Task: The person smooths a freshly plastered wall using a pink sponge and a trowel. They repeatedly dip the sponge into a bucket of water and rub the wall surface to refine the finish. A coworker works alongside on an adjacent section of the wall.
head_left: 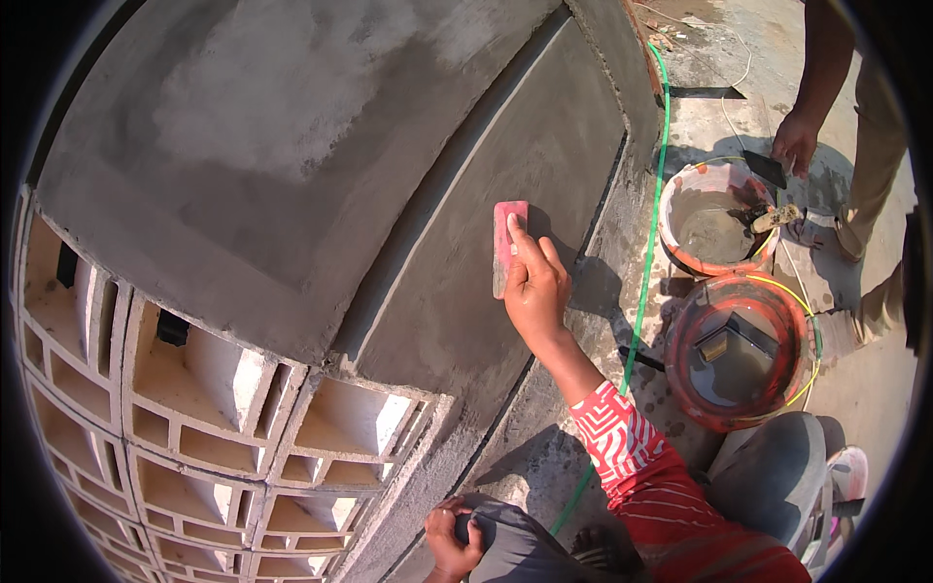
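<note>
My right hand [537,288] is closed on a flat, rectangular pink sponge [507,238], index finger stretched along it. The sponge lies against the smooth grey plaster of a narrow wall panel [437,321]. A raised, lighter edge [452,180] runs between this panel and a larger plastered surface [243,146] to the left, which has paler, drier-looking patches. At the lower edge, my left hand [454,539] rests by my bent knee, fingers loosely bent, thumb apart, with nothing visible in it.
Openwork blocks [194,437] fill the lower left. A green hose [653,233] runs along the wall's foot. To the right stand a bucket of grey mix [671,209] and a reddish tub of murky water [680,389] with a tool inside. A co-worker's hand [796,143] holds a dark flat tool.
</note>
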A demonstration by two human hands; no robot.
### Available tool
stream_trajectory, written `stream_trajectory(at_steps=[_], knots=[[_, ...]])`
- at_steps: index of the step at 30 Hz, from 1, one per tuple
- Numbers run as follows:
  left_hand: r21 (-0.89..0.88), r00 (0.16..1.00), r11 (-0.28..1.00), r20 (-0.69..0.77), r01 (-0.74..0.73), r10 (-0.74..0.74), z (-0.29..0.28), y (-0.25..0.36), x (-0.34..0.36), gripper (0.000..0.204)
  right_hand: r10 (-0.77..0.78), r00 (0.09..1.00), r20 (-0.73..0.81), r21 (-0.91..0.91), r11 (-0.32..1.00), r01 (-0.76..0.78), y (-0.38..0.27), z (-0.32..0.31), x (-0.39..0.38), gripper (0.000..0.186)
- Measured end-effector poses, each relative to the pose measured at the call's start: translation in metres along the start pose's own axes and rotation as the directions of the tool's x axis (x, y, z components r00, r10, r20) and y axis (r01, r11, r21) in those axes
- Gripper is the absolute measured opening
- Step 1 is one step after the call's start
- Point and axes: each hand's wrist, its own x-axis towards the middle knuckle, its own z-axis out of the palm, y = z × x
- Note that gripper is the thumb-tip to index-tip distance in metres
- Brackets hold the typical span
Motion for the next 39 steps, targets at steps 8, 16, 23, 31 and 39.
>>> stream_trajectory(at_steps=[8, 16, 23, 31, 39], knots=[[-0.103, 0.999, 0.994, -0.037, 0.026, -0.030, -0.003, 0.006, -0.001, 0.022, 0.067, 0.997, -0.031, -0.029, 0.997, -0.068, 0.028, 0.003, 0.012, 0.047], [0.000, 1.000, 1.000, -0.021, 0.005, -0.005, 0.003, 0.004, 0.004, 0.023, 0.090, 0.996, 0.029, -0.032, 0.996, -0.089, 0.024, -0.004, -0.027, 0.052], [-0.060, 0.999, 0.998, 0.032, 0.020, -0.018, -0.002, 0.004, 0.010, 0.024, 0.008, 0.992, 0.124, -0.002, 1.000, -0.008, 0.004, -0.010, -0.057, 0.054], [-0.027, 1.000, 1.000, 0.026, -0.007, 0.007, -0.001, 0.006, 0.008, 0.024, -0.012, 0.999, 0.040, 0.045, 0.999, 0.010, 0.005, 0.004, 0.004, 0.052], [0.048, 1.000, 0.999, -0.009, -0.017, 0.018, 0.007, -0.007, 0.005, 0.021, 0.098, 0.994, -0.042, -0.010, 0.995, -0.099, 0.028, 0.004, 0.039, 0.045]])
